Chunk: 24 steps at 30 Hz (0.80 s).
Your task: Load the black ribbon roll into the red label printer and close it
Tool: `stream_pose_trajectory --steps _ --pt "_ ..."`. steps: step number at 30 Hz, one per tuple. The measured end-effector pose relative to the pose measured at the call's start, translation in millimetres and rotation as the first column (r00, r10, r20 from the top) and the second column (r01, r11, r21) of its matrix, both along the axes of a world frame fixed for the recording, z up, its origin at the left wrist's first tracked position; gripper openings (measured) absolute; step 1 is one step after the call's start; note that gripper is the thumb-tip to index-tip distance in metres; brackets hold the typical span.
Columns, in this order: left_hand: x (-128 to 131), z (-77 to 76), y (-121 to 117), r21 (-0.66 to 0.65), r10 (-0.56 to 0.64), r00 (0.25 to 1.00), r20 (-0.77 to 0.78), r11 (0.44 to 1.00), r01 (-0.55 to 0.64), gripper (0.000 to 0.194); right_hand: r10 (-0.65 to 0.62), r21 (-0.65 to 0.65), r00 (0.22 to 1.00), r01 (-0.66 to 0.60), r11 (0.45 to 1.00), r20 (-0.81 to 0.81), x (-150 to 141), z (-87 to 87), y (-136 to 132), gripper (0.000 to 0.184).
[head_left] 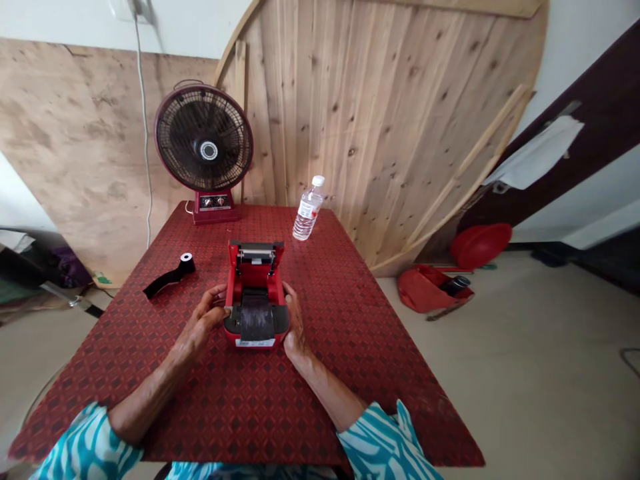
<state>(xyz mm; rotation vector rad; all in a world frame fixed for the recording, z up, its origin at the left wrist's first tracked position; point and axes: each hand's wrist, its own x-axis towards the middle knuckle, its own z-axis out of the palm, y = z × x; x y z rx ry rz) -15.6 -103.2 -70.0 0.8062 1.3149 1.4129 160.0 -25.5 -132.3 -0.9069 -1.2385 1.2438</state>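
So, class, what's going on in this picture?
A person has their left hand and right hand against the sides of a red printer, which looks opened up and sits on a red patterned table. To its left lies a black strip with a white spool at one end. Farther back stand a water bottle and a fan.

Bare forearms (145,397) angled forward and inward from turquoise-and-white striped sleeves (87,440), wrists low and slightly bent. Left hand (203,320) turned inward, fingers (215,297) curled, knuckles raised. Right hand (295,320) narrower in view, edge-on, fingers pointing forward with a slight curve. Both hands close together, just apart, well ahead of the elbows.
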Motion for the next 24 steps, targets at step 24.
stream_pose_trajectory --steps 24 --pt "15.1 57.6 98.1 -0.349 -0.423 0.011 -0.906 0.762 0.546 0.011 0.059 0.034 0.998 -0.058 0.998 -0.006 2.0 -3.6 5.9 0.049"
